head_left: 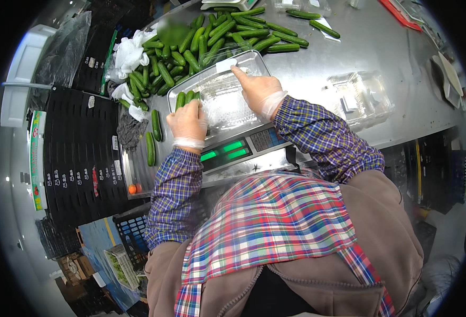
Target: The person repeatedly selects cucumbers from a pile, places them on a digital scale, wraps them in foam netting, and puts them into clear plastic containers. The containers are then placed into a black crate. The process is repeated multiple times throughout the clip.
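Head view: my nearer left hand (pixel 189 123), fingers curled, holds cucumbers (pixel 180 100) at left side of clear tray (pixel 224 108), long axes running forward past fingertips; right hand (pixel 260 93) index touches white label (pixel 224 65), grip can't tell.

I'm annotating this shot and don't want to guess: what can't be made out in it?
All in the head view:
- The fingertips of the left hand: hidden behind the hand itself, so its grip on the cucumbers there is unclear.
- Part of the cucumber pile: covered by a blurred patch.
- The readings on the green-lit display: too small to read reliably.
- A clear plastic box: cut off by the top edge.
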`<state>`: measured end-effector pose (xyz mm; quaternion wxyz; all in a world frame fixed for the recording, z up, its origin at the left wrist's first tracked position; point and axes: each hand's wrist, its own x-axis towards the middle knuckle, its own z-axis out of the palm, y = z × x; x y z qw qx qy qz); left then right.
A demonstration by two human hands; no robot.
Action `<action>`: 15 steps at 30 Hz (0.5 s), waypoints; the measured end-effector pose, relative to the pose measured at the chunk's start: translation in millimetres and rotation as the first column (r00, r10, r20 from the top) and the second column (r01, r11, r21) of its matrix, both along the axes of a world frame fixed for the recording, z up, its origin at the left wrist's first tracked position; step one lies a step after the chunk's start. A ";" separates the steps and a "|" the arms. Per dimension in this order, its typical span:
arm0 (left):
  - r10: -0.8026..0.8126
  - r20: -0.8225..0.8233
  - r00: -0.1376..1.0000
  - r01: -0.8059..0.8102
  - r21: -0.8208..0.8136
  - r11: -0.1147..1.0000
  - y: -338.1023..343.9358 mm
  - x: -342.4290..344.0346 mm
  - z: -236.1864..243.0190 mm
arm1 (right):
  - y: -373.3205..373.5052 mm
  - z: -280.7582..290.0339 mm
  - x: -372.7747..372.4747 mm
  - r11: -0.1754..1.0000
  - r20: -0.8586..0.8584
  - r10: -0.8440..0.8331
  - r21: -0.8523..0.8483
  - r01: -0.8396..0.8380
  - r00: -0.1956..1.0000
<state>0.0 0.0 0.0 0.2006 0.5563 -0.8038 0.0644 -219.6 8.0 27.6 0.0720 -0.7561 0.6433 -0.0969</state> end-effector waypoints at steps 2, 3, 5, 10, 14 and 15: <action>-0.040 -0.005 0.999 0.039 -0.150 0.988 -2.2 -6.3 1.3 | -1.1 -4.7 1.3 0.999 -0.051 0.010 -0.036 -0.011 0.999; -0.056 0.012 0.998 0.057 -0.199 0.978 -6.0 -0.1 2.9 | -2.5 -9.3 9.3 0.995 -0.019 0.033 -0.088 -0.035 0.999; -0.094 0.000 0.996 0.090 -0.275 0.957 -7.8 -5.1 1.8 | 1.0 -12.6 6.8 0.986 0.000 0.076 -0.146 -0.075 0.997; -0.065 0.353 0.933 0.046 0.062 0.997 -14.8 -21.8 -6.9 | -1.3 -12.0 19.2 0.990 -0.382 0.136 0.093 -0.108 0.914; -0.141 -0.037 0.989 0.144 0.147 0.979 -36.4 -2.5 -12.1 | 0.0 -5.4 16.6 0.985 -0.447 0.167 0.121 -0.126 0.879; -0.131 -0.227 0.965 0.152 0.077 0.985 -44.0 9.6 -14.0 | 0.3 -1.9 14.8 0.981 -0.434 0.178 0.152 -0.123 0.883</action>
